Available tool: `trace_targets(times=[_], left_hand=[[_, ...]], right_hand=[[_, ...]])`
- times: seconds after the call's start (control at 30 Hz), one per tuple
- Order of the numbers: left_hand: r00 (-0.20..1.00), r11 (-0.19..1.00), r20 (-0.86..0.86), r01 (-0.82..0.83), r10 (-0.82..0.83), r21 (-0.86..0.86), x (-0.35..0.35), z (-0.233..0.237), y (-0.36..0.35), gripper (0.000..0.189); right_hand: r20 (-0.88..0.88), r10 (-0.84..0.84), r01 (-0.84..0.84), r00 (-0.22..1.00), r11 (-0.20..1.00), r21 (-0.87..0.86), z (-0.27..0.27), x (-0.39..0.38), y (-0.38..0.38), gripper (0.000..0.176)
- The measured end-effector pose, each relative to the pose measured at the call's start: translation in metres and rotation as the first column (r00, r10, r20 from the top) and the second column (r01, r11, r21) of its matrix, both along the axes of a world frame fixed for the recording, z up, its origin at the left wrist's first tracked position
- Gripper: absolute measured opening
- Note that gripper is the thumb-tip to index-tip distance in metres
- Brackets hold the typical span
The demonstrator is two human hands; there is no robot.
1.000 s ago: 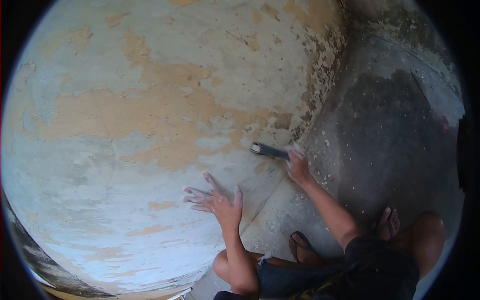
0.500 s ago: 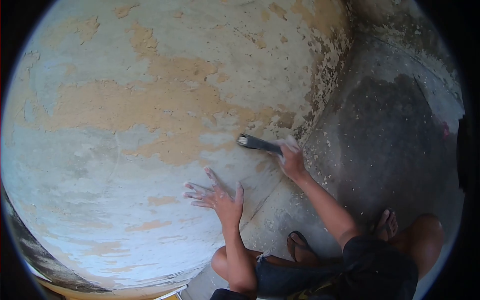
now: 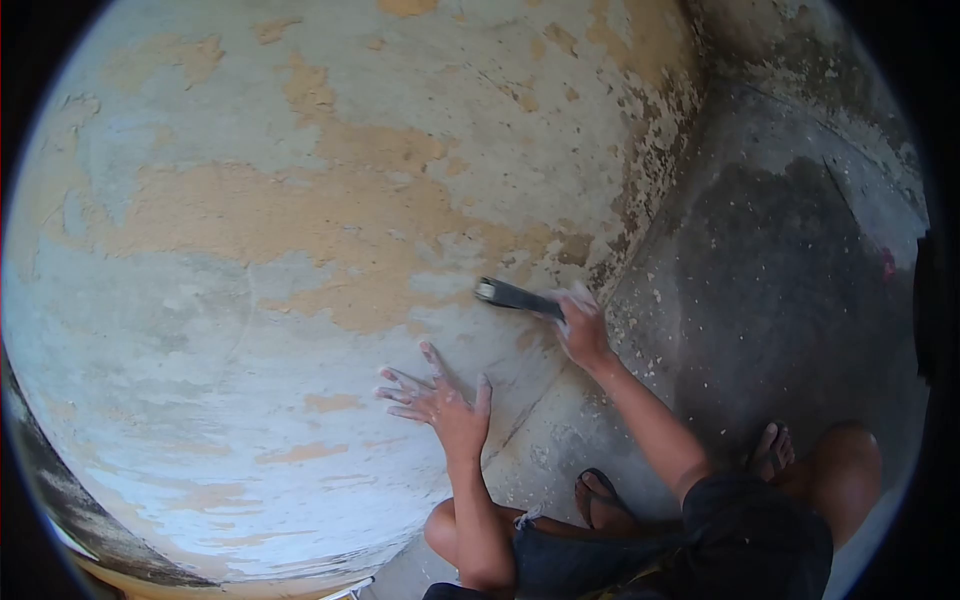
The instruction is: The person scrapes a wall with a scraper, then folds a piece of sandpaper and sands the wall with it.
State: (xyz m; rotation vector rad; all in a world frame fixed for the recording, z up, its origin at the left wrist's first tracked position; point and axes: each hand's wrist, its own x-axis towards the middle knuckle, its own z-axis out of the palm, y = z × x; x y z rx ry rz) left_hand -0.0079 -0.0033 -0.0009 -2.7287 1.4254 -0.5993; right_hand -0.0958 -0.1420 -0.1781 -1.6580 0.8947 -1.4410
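Observation:
My right hand (image 3: 581,330) is closed around the end of a dark, bar-shaped hand tool (image 3: 520,297) with a pale, squarish tip; its exact kind I cannot make out. The tool points left across the peeling wall (image 3: 330,215), near its lower part; whether the tip touches the surface is hard to tell. Below and left of it, my left hand (image 3: 447,408) lies on the wall with its fingers spread. White dust coats the fingers of both hands. Bare tan patches show between pale flaking paint.
To the right runs the concrete floor (image 3: 640,400), sprinkled with paint flakes and marked by a large dark stain (image 3: 770,260). My sandalled feet (image 3: 605,500) are close to the wall's base. A pale metal frame piece (image 3: 350,590) shows at the bottom edge.
The view has shifted slightly, so the wall patches sit a little further right. The tool is at a slightly different angle in my right hand; my left hand keeps its spread pose.

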Motion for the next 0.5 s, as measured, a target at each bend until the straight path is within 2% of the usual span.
trace_targets(times=[0.07,0.17,0.23,0.33,0.5], left_hand=[[1.000,1.000,-0.007,-0.005,0.005,-0.004,-0.001,0.002,0.000,0.103],[1.000,1.000,-0.006,-0.001,0.001,0.012,0.000,0.004,-0.003,0.106],[1.000,0.999,-0.023,-0.016,0.017,0.048,-0.007,0.004,0.008,0.107],[1.000,0.999,0.017,-0.006,0.005,0.049,-0.009,0.010,0.005,0.108],[1.000,0.998,-0.026,0.002,-0.001,0.063,-0.013,0.016,0.003,0.104]], right_hand=[[0.000,-0.033,0.033,0.999,0.999,-0.017,-0.027,-0.005,0.006,0.033],[-0.006,0.008,-0.007,1.000,0.998,0.057,-0.040,-0.007,0.007,0.036],[-0.024,-0.076,0.076,0.997,0.997,-0.005,-0.019,-0.010,0.008,0.033],[-0.011,-0.032,0.032,0.999,0.999,-0.001,0.009,-0.012,0.001,0.029],[0.001,-0.019,0.019,1.000,0.999,0.034,-0.030,-0.009,0.022,0.030]])
